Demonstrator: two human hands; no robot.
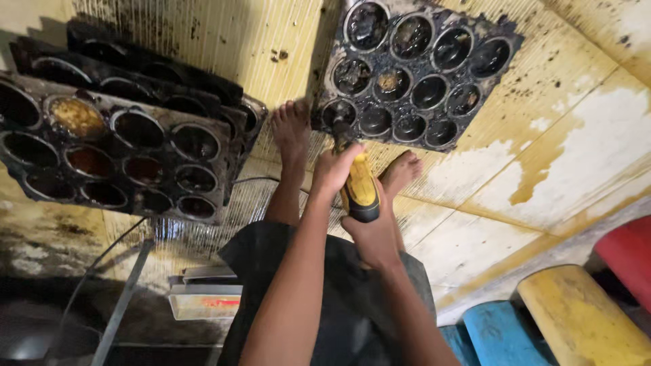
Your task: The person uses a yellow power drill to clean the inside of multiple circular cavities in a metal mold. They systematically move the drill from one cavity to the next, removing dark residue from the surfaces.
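- The left hand [333, 171] has its grip clenched round the front of a yellow and black handheld power tool [358, 190], close to the working end, which seems to be for steadying and guiding the tip.
- The right hand [376, 237] is closed round the rear of the same tool, wrist behind it, probably to bear the weight and push it forward.
- The tool's dark tip [341, 130] touches the near-left corner cup of a blackened metal baking tray with round cups [413, 68]. This tray lies flat on the stained yellow tiled floor [542, 156], just beyond the person's two bare feet, within arm's reach.
- That tray shows twelve cups: three rows of four, all crusted dark, one with a brownish residue.
- A stack of similar blackened cup trays [122, 142] sits to the left, well apart from the one under the tool; at least two are stacked, the lower ones mostly hidden, so the exact count is unclear. The top one shows about a dozen cups, one holding a golden-brown crust.
- A thin cable [102, 254] runs across the floor at lower left.
- Three painted seats stand at lower right: one red [627, 251], one yellow [576, 318], one blue [491, 332].
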